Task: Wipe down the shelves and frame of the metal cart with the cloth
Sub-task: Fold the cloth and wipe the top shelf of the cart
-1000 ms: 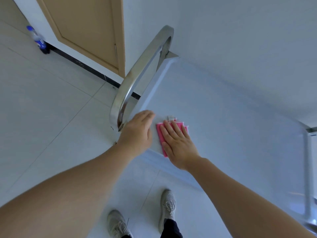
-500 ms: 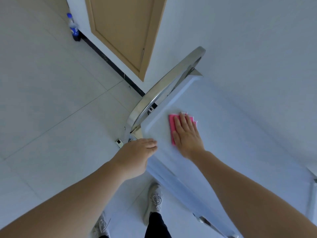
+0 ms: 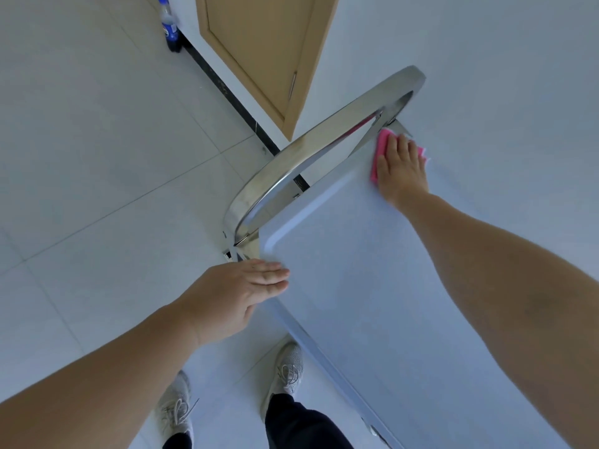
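The metal cart's top shelf (image 3: pixel 356 286) fills the right of the view, with its curved steel handle (image 3: pixel 311 147) arching over the left end. A pink cloth (image 3: pixel 381 147) lies flat at the shelf's far left corner, beside the handle's far end. My right hand (image 3: pixel 402 166) presses on the cloth with straight fingers and covers most of it. My left hand (image 3: pixel 240 293) rests flat on the shelf's near left corner, fingers straight, holding nothing.
A tan door (image 3: pixel 265 53) stands in the white wall behind the cart. A blue bottle (image 3: pixel 169 27) stands on the tiled floor by the black skirting. My two shoes (image 3: pixel 285 371) are on the floor at the cart's near side.
My right hand has slid the cloth along the shelf's left end to the far corner. My left hand stayed at the near corner, now lying flatter.
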Tool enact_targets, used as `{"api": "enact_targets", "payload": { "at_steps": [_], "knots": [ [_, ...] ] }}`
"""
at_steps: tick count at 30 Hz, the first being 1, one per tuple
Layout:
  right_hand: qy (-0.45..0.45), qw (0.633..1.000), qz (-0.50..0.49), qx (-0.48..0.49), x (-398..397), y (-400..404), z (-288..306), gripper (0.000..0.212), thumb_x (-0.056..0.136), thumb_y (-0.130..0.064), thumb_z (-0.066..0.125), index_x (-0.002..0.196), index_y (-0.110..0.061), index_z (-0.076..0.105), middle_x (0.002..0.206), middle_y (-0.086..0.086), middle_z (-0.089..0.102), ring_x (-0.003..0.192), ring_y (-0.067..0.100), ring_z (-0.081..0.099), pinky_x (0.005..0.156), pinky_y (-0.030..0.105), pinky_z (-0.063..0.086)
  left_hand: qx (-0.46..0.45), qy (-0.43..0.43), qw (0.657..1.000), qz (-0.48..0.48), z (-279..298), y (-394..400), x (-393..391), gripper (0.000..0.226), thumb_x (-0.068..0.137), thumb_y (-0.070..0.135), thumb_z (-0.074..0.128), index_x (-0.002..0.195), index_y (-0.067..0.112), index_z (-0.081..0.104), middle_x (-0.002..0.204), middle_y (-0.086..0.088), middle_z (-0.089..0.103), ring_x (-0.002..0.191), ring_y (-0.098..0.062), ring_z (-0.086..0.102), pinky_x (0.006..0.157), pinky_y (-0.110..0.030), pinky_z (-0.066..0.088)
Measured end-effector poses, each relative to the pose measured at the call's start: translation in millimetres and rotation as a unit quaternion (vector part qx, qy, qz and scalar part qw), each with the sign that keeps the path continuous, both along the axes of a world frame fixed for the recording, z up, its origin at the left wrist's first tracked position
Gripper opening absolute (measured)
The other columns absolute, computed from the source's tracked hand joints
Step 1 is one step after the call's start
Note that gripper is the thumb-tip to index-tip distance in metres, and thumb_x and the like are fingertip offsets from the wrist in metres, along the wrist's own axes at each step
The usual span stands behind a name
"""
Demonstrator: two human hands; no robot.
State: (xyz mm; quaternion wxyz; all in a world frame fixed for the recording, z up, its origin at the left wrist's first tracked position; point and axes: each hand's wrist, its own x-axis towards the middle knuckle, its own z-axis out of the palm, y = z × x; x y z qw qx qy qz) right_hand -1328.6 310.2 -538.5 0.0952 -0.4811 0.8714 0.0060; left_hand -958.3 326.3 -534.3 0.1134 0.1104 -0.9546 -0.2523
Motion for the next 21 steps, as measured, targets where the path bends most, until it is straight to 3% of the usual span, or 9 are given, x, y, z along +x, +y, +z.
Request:
{"api": "enact_targets", "payload": {
  "at_steps": [5, 9, 14, 21],
  "knots": [
    [0.011, 1.000, -0.010, -0.024, -19.3, -21.9, -2.6, 0.056, 0.096, -0.037, 0.017, 0.148, -0.016, 0.010, 0.156, 0.008, 0.012, 0.144, 0.027, 0.007, 0.118, 0.045, 0.003, 0.004, 0.011, 1.000, -0.004, -6.9, 1.7, 0.6, 0.051, 0.071, -0.007, 0.055, 0.116, 0.015, 0.065, 0.125, 0.003, 0.060, 0.120, -0.013, 0.052, 0.096, -0.042, 0.047],
    [0.017, 1.000, 0.006, -0.017, -17.6, -20.6, -6.0, 0.057, 0.096, -0.038, 0.015, 0.149, -0.017, 0.006, 0.157, 0.009, 0.009, 0.144, 0.029, 0.004, 0.118, 0.046, 0.001, 0.010, 0.004, 1.000, -0.013, -11.9, -0.2, 1.2, 0.055, 0.067, -0.006, 0.069, 0.118, 0.014, 0.063, 0.128, 0.002, 0.058, 0.123, -0.013, 0.049, 0.101, -0.043, 0.041],
    [0.002, 0.996, 0.091, 0.017, 23.4, -4.5, -3.9, 0.057, 0.099, -0.040, 0.012, 0.150, -0.021, -0.003, 0.159, 0.008, -0.003, 0.145, 0.028, -0.006, 0.118, 0.046, -0.003, 0.004, -0.013, 1.000, -0.025, -13.9, 0.8, 3.2, 0.055, 0.072, -0.002, 0.065, 0.124, 0.013, 0.058, 0.134, 0.001, 0.052, 0.129, -0.014, 0.042, 0.106, -0.046, 0.034],
    [-0.002, 0.983, 0.173, 0.056, 83.3, 32.2, 1.3, 0.060, 0.095, -0.046, 0.005, 0.148, -0.022, -0.013, 0.158, 0.007, -0.013, 0.144, 0.025, -0.016, 0.117, 0.048, -0.006, -0.037, -0.052, 0.997, -0.035, 14.3, 6.0, 21.8, 0.054, 0.072, -0.001, 0.065, 0.125, 0.008, 0.057, 0.137, -0.005, 0.051, 0.128, -0.024, 0.045, 0.102, -0.047, 0.039]
  ]
}}
